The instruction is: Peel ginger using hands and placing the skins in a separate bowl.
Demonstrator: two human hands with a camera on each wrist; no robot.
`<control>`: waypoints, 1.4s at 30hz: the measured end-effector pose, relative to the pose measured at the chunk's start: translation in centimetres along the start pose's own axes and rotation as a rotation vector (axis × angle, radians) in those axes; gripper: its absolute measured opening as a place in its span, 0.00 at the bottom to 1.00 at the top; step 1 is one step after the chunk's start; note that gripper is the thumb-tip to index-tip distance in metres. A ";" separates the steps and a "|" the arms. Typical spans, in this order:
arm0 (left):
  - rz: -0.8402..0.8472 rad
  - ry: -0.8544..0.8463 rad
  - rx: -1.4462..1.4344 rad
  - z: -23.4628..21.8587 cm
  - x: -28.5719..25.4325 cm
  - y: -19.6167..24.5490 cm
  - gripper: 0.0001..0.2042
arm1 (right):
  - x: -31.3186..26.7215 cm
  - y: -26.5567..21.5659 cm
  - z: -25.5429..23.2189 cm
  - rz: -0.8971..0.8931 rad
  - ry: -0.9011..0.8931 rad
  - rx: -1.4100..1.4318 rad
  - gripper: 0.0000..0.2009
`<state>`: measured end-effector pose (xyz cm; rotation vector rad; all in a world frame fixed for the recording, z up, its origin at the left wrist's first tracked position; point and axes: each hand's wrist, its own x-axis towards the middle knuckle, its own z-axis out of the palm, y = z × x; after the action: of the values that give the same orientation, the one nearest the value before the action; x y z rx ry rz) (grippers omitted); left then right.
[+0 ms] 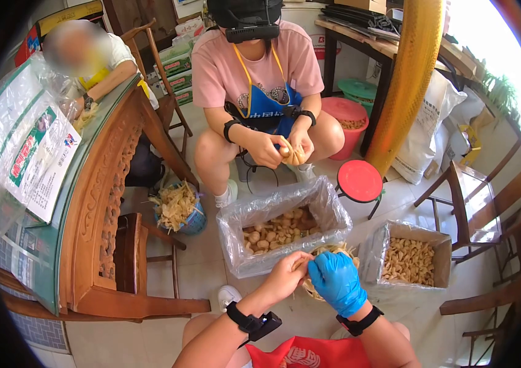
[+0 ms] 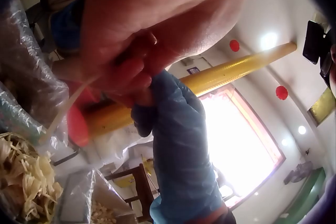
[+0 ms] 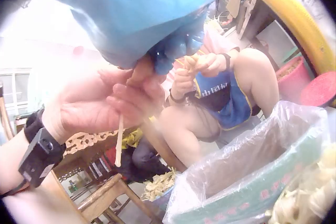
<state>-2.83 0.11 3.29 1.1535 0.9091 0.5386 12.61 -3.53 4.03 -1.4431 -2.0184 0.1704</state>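
Note:
My bare left hand [image 1: 283, 276] and blue-gloved right hand [image 1: 337, 283] meet in front of me, fingertips together. Between them is a small tan piece [image 3: 140, 71], pinched by the left fingers and partly hidden by the curled gloved fingers. A thin pale strip [image 3: 119, 140] hangs below the left hand. Just under the hands, a container of pale papery peels [image 2: 29, 182] is partly covered by the glove in the head view. Beyond it stands a plastic-lined box [image 1: 260, 267] with round brownish bulbs [image 1: 263, 244] and smaller pale pieces inside.
To the right, another lined box [image 1: 375, 254] holds many pale pieces. A red stool [image 1: 359, 181] stands behind it. Opposite sits a person [image 1: 257, 80] holding a tan piece. At left are a peel-filled bucket [image 1: 190, 222], a carved wooden table [image 1: 98, 245] and another person.

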 end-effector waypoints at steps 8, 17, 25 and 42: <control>-0.024 -0.008 -0.104 0.4 -0.2 0.4 0.08 | 0.4 0.5 -0.2 -0.085 0.020 0.002 0.08; 0.197 0.140 0.127 0.8 0.6 -0.8 0.07 | -0.1 -0.7 0.2 0.316 -0.035 0.194 0.07; 0.174 0.150 0.012 1.1 0.9 -1.1 0.08 | -0.4 -0.5 0.2 0.302 0.146 0.431 0.08; 0.124 0.328 -0.229 -0.7 1.0 0.4 0.08 | 0.4 -1.1 -0.6 -0.048 0.041 0.313 0.09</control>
<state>-2.88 1.39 3.26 0.9316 1.0281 0.9287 12.01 -3.74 5.19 -1.1916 -1.8930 0.4134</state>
